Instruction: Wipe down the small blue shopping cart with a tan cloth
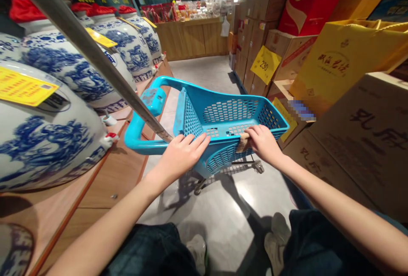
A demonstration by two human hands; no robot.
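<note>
Turquoise shopping cart (195, 99) under both hands: the left hand (183, 152) has its fingers curled over the near rim (223, 139), close to the handle (132, 138), and the right hand (264, 143) grips the same rim farther right, beside a brown, cloth-like scrap (243, 142). Thumbs are mostly hidden, so how firmly either hand squeezes I cannot tell. A slanting metal pole (95, 53) reaches the cart just beside the left hand; those fingers are best placed clear of its lower end. The cart stands sideways before the person, handle to the left, caster wheels (259, 166) on the pale floor (223, 233). A side rim likely steers less surely than the handle, so even pressure from both hands, with the shoes (197, 250) clear of the wheels, should serve best. To the left, blue-and-white porcelain jars (38, 148) stand on a wooden platform (126, 174); to the right, cartons (353, 136) are stacked beside a yellow gift bag (347, 72). With both so near, any turn should be small and slow. A wooden counter (188, 40) stands at the far end.
</note>
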